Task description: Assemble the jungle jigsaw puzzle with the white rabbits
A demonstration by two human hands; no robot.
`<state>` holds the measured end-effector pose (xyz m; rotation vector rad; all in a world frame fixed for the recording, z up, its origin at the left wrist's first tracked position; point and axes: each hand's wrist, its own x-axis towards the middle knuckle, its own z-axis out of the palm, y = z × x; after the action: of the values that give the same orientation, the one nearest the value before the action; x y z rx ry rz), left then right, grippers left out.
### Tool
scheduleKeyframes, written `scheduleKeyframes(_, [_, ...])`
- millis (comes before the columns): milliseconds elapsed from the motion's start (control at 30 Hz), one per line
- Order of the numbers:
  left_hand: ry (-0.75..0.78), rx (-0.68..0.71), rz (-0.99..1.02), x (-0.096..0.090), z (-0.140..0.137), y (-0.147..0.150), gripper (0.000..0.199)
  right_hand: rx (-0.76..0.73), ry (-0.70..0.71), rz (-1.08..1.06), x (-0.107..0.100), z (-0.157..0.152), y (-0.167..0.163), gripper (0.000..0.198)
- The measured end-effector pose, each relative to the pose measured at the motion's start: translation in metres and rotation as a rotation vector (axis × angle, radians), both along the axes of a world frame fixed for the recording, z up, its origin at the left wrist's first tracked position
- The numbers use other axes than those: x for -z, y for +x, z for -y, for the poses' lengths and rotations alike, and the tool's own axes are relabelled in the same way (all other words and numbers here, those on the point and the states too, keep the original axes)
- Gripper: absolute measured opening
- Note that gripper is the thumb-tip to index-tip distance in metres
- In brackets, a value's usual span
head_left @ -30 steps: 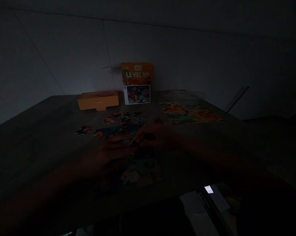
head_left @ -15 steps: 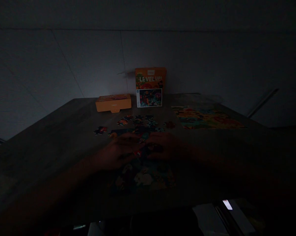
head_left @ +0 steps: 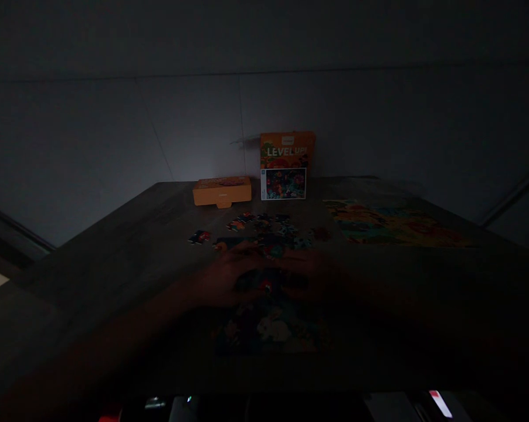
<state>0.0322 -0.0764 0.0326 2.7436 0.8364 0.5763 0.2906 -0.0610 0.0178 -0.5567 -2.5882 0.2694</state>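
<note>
Centre of frame, head view: left hand spread over the partly assembled puzzle, lower centre; right hand opposite, too dark to tell its grip. Pale tilted edge between fingertips, seen one second ago, no longer shows; piece probably laid flat.

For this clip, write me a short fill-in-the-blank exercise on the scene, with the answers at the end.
1. The upright box near the wall reads "LEVEL ____!"
2. In this view, the low orange box lies to the ____ of it.
3. The white animal pictured on the puzzle, nearer the person than the left hand, is a ____.
Missing words: UP; left; rabbit.
</note>
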Motion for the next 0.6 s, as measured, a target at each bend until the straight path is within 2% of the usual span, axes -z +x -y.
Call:
scheduleKeyframes(133, [-0.017,-0.035,-0.017,-0.002,0.004,0.003,0.053,0.003,0.029,0.015,0.003,0.000,-0.002,0.044])
scheduleKeyframes(233, [0.002,-0.003,-0.024,-0.004,0.003,0.004,0.052,0.009,0.032,0.036,0.003,0.001,-0.004,0.041])
scheduleKeyframes(367, [-0.001,0.074,-0.070,-0.009,-0.019,-0.015,0.042,0.046,0.024,0.086,0.000,0.004,-0.004,0.041])
scheduleKeyframes(400, [0.009,0.032,-0.099,-0.010,-0.029,-0.025,0.033,0.061,0.015,0.101,-0.001,0.004,-0.003,0.043])
scheduleKeyframes(433, [0.032,-0.073,-0.127,-0.009,-0.039,-0.038,0.027,0.074,0.006,0.117,-0.002,0.004,-0.001,0.043])
scheduleKeyframes(533, [0.118,-0.429,-0.253,-0.003,-0.069,-0.084,0.030,0.090,0.002,0.161,-0.002,0.000,0.004,0.046])
scheduleKeyframes(600, [0.073,-0.520,-0.325,0.003,-0.082,-0.109,0.030,0.085,0.023,0.173,-0.001,-0.004,0.008,0.046])
